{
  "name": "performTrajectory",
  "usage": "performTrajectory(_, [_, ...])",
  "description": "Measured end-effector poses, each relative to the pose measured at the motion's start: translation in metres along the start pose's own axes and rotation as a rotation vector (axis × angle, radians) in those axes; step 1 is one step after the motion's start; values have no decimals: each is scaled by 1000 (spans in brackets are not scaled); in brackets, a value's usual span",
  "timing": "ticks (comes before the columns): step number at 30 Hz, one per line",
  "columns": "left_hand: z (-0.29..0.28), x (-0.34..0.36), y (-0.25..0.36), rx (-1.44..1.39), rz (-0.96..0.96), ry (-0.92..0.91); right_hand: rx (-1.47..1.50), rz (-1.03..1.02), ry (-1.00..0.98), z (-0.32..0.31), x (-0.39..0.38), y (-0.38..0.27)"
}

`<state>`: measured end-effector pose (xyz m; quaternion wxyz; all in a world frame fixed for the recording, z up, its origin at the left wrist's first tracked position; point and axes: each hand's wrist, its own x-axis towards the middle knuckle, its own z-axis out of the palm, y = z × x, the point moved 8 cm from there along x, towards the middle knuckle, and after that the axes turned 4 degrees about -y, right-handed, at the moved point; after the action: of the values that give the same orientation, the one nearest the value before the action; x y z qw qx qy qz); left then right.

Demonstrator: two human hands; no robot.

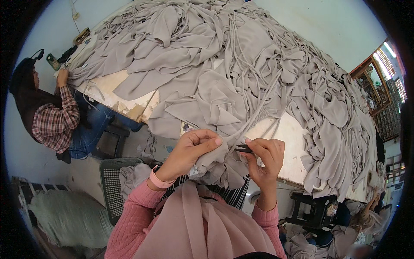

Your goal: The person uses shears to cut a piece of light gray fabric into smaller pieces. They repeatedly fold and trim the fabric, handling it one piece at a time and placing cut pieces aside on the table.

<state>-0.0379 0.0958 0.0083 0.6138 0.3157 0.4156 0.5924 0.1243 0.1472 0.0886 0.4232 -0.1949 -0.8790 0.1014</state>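
Bunched grey fabric (212,160) is pinched in my left hand (192,152), thumb on top, and its folds hang down over my lap. Just to the right, my right hand (266,160) grips small black thread snips (243,148), their blades pointing left at the cloth. The snips' tips are close to the fabric; whether they touch it I cannot tell. A long grey strip (254,115) runs from the cloth by my left hand up toward the heap on the table.
Heaped grey garments (185,47) cover much of the pale worktable (290,142). A co-worker (51,112) sits at the far left, handling grey cloth. A dark green basket (113,190) is by my left elbow; a black stool (311,211) is at right. A wrapped bundle (69,216) lies lower left.
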Motion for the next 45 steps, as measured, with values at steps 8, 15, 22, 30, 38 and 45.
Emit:
performTrajectory(8, [1,2,-2,-78,-26,-16,100,-33,-38,10,2,3])
performTrajectory(15, [3,3,-4,-100,-46,-14,94,-21,-30,14,2,3])
performTrajectory(22, [3,4,-6,-47,-39,-12,68,-39,-48,15,2,1])
performTrajectory(30, [2,6,-8,-6,-26,-7,102,-33,-50,17,1,1])
performTrajectory(38, [0,5,-10,-3,-33,15,42,-46,-28,17,-1,0])
performTrajectory(45, [1,4,-11,-69,-47,12,18,-68,2,18,-1,-1])
